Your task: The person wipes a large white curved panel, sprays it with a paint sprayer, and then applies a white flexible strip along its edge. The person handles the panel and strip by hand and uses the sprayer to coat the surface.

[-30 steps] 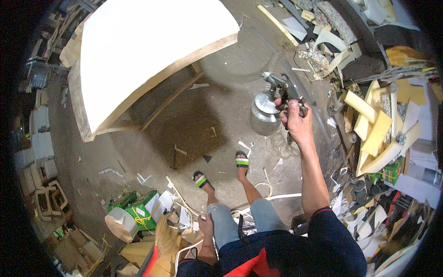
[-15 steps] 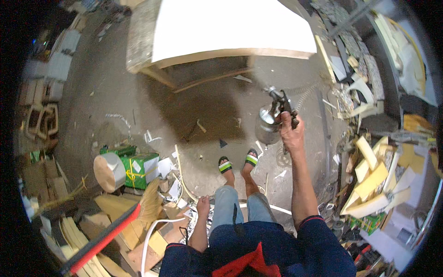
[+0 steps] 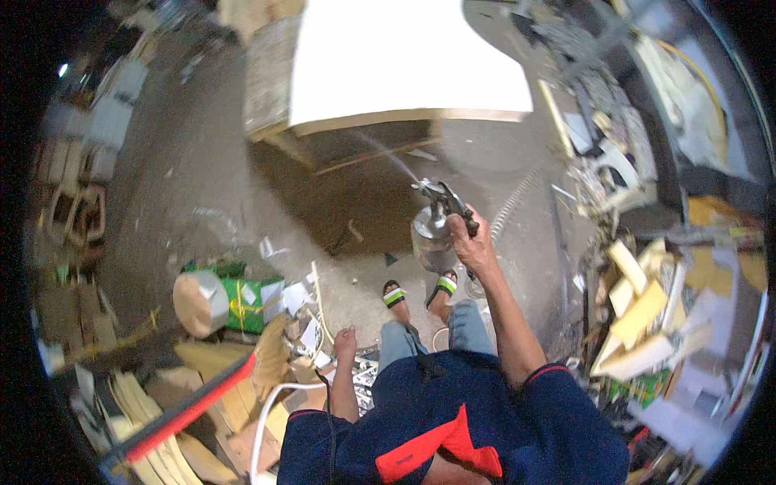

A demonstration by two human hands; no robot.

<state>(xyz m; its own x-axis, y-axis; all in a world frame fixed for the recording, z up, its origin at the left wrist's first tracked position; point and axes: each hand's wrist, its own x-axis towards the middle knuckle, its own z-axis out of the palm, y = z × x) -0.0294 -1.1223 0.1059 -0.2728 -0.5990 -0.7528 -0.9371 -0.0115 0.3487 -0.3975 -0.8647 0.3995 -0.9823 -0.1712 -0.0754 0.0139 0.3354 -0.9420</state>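
My right hand [image 3: 473, 242] is closed round a dark spray gun [image 3: 444, 198] with a silvery metal cup [image 3: 430, 242] under it; a coiled hose [image 3: 516, 194] trails beside it. A pale mist leaves the nozzle up and leftward, toward the underside of a large white-topped piece [image 3: 404, 56] on a wooden frame [image 3: 267, 97]. My left hand [image 3: 345, 339] hangs low beside my left thigh with fingers curled; whether anything is in it I cannot make out.
Foam offcuts [image 3: 638, 315] pile at the right. At lower left lie a broom [image 3: 194, 404], plywood scraps [image 3: 226, 380], a green bundle [image 3: 250, 303] and a round cream roll [image 3: 200, 301]. Stacked boards [image 3: 113, 113] line the left. Loose strips and paper litter the floor around my sandalled feet.
My view has turned so the white piece stands ahead. The spray gun has moved leftward in the picture and is angled up-left, with a clearer streak of mist.
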